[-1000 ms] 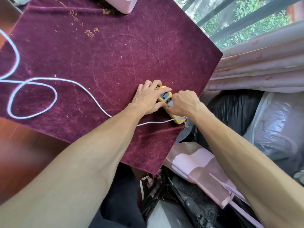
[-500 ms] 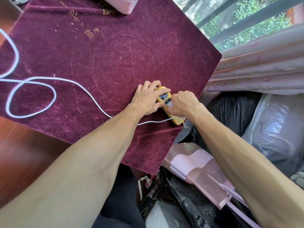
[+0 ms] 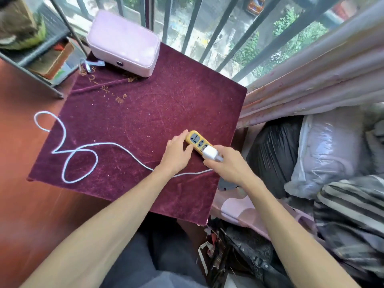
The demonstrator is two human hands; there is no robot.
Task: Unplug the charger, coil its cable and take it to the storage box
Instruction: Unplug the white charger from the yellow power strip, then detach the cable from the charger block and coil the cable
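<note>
We have pulled the white charger [image 3: 210,153] free of the yellow power strip [image 3: 197,141]: our right hand [image 3: 229,163] pinches it just above, our left hand [image 3: 176,153] pressed flat beside. Its cable [image 3: 83,150] sprawls uncoiled leftward; coiling comes next.

charger [image 3: 210,153]: white block, at yellow strip's near end | cable [image 3: 81,150]: white, looped loosely

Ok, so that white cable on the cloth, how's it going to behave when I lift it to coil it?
Probably floppy: the cable lies in loose loops on the cloth, so it should bend easily. Likely light, being thin. One end hangs past the cloth's left edge, so it may drag or snag as the right hand pulls the charger.
</note>
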